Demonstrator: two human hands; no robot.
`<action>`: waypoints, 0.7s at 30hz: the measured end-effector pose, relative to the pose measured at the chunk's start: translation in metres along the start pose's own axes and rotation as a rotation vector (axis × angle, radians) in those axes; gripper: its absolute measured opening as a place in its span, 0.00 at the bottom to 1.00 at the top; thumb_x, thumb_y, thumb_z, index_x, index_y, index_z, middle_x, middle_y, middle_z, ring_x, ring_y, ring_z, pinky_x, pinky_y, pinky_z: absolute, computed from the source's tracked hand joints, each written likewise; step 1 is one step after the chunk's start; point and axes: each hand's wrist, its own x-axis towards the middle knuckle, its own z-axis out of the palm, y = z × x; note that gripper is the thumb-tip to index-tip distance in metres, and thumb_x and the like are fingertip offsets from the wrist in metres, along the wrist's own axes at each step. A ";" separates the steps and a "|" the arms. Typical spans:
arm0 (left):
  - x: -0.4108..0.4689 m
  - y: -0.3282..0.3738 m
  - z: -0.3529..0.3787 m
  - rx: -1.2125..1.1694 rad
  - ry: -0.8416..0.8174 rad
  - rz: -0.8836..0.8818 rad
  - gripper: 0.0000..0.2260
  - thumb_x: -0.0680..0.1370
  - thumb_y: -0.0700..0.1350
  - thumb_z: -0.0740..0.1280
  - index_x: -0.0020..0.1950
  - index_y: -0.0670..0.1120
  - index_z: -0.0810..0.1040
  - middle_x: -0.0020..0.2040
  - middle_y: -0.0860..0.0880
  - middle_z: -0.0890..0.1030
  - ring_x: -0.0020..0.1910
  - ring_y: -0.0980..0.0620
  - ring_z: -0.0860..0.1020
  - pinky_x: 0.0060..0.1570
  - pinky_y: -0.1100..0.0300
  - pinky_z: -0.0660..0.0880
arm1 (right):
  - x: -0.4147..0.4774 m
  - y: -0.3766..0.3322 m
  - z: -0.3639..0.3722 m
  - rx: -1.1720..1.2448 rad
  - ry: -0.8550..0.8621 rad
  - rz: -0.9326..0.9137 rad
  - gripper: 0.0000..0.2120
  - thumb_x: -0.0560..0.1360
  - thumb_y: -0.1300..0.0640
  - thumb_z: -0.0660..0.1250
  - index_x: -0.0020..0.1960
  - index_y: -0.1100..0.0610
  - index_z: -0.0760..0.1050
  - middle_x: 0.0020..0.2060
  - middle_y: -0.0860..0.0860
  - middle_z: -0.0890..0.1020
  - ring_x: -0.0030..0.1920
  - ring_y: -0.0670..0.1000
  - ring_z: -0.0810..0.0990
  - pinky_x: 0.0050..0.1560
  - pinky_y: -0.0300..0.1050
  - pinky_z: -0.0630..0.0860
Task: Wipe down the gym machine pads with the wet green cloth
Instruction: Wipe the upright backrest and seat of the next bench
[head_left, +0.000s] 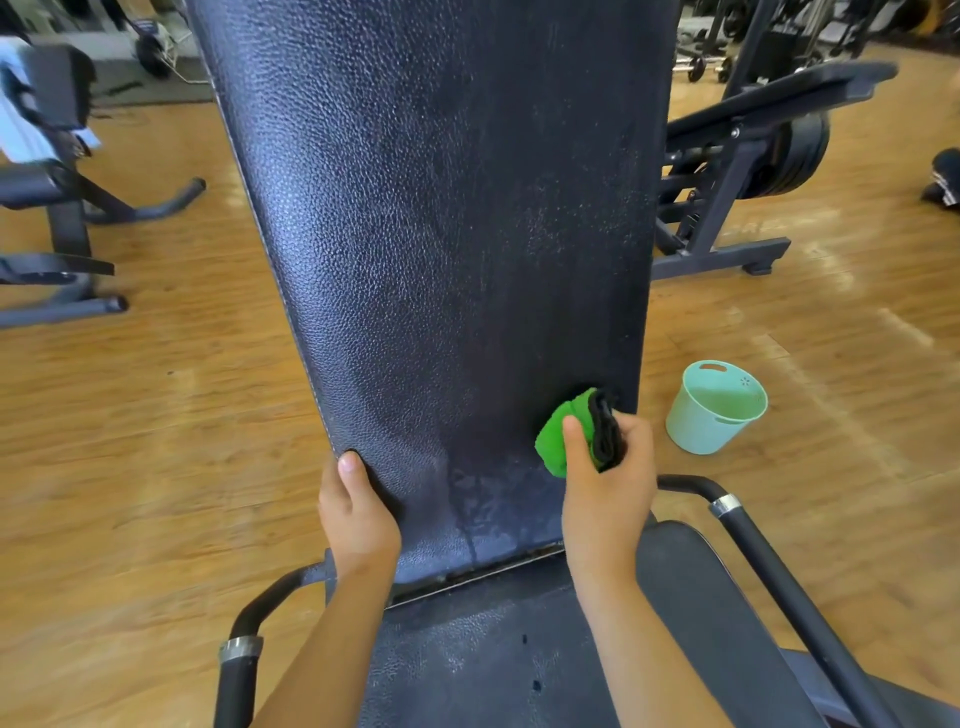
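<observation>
Head view showed the long black pebbled-vinyl back pad, damp near its lower end. A mint-green plastic bucket stood on the wooden floor at right; whether it held water was unclear. The left hand gripped the pad's left edge; the right hand clutched the bunched wet green cloth against its lower right. Wiping seemed midway; the dusty right strip probably needed upward strokes next.

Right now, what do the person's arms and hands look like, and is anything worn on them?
Both forearms are bare as far as the picture shows, with no sleeves. The left hand and the right hand wear no gloves. No watch, bracelet or ring shows on the sides in view. The left thumbnail is short and unpainted.
</observation>
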 end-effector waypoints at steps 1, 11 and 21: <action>0.000 0.000 0.000 0.003 -0.001 -0.017 0.18 0.84 0.52 0.50 0.61 0.42 0.72 0.50 0.50 0.72 0.53 0.53 0.67 0.52 0.59 0.62 | -0.007 0.012 -0.002 -0.033 0.003 0.022 0.08 0.75 0.55 0.70 0.50 0.52 0.73 0.44 0.47 0.78 0.47 0.46 0.77 0.50 0.40 0.73; 0.005 -0.007 0.001 -0.011 0.011 0.062 0.19 0.75 0.58 0.48 0.53 0.48 0.69 0.43 0.61 0.71 0.48 0.53 0.69 0.47 0.63 0.62 | -0.032 0.043 -0.006 -0.017 0.102 0.304 0.07 0.75 0.61 0.71 0.50 0.58 0.74 0.42 0.47 0.78 0.43 0.48 0.75 0.43 0.31 0.72; 0.008 -0.012 0.000 -0.017 0.001 0.063 0.25 0.72 0.65 0.48 0.53 0.47 0.70 0.43 0.59 0.72 0.48 0.53 0.69 0.47 0.63 0.62 | -0.005 -0.017 0.024 -0.005 -0.029 -0.095 0.09 0.74 0.57 0.72 0.49 0.55 0.73 0.44 0.49 0.76 0.46 0.49 0.75 0.49 0.43 0.74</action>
